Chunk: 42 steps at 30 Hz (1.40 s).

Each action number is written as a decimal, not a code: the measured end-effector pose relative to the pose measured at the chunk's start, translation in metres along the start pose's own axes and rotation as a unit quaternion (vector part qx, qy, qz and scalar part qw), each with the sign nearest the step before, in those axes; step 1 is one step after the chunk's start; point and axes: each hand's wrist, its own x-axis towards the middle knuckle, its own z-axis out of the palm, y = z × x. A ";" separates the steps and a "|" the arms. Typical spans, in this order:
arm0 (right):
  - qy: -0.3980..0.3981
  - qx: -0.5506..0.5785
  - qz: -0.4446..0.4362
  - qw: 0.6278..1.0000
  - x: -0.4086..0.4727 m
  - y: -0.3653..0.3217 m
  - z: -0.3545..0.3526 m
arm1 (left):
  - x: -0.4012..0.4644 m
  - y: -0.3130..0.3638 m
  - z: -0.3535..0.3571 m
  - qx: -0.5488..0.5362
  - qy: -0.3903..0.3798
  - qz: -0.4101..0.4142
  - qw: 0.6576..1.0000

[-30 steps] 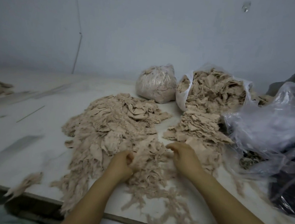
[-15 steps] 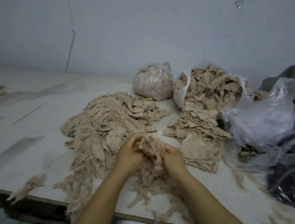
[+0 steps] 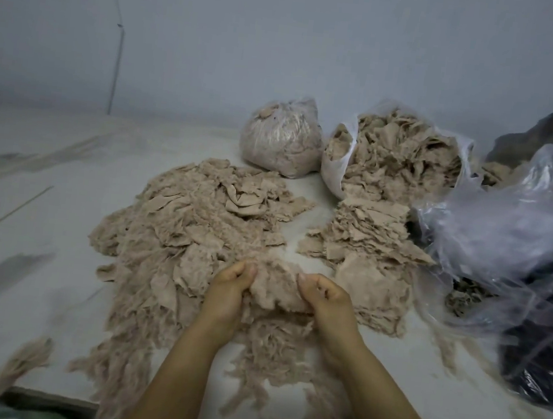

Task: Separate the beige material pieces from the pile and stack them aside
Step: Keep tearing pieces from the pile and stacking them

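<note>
Beige scraps form the pile (image 3: 193,234) on the table (image 3: 39,251); the sorted stack (image 3: 364,240) lies just right. Left hand (image 3: 227,293) and right hand (image 3: 326,301) pinch one piece (image 3: 276,292) above the pile's near edge. Spread it flat, shake off clinging fibres, then lay it squarely on the stack.

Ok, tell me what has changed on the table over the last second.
The right hand left the edge of the stack on the right and came in beside the left hand. Both now grip one beige piece between them, held just above the near end of the pile. The pile, the stack, the tied bag and the open bag stayed put.
</note>
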 end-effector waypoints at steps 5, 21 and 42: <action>0.072 0.081 0.046 0.993 0.003 -0.001 -0.003 | 0.011 0.003 -0.002 -0.096 0.095 -0.073 0.988; 0.051 -0.132 -0.075 0.987 0.005 -0.006 0.002 | -0.002 0.000 0.034 0.137 0.020 -0.065 0.988; 0.110 0.001 -0.033 0.993 0.004 0.009 -0.002 | 0.011 0.002 0.040 -0.158 0.090 -0.110 0.977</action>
